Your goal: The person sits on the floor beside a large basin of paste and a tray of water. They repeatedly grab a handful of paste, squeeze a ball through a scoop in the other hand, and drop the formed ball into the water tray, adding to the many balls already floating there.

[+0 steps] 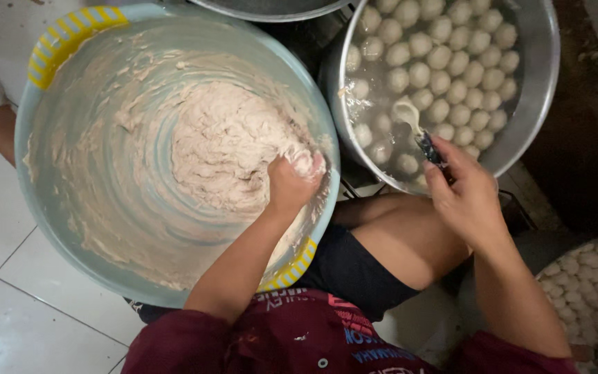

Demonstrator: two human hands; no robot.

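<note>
1. Many balls (439,61) already float in the metal pot (541,104).
2. Left hand (291,181) squeezes paste (223,145), much left in the blue basin (50,228).
3. Right hand (466,194) grips the spoon (410,119) over the pot.

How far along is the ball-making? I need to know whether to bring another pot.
Done: many pale balls already float in the metal pot, more in a container at lower right. In hand: the left hand squeezes paste in the blue basin, while the right hand holds a spoon over the pot. Left: a large mound of paste remains.
</note>
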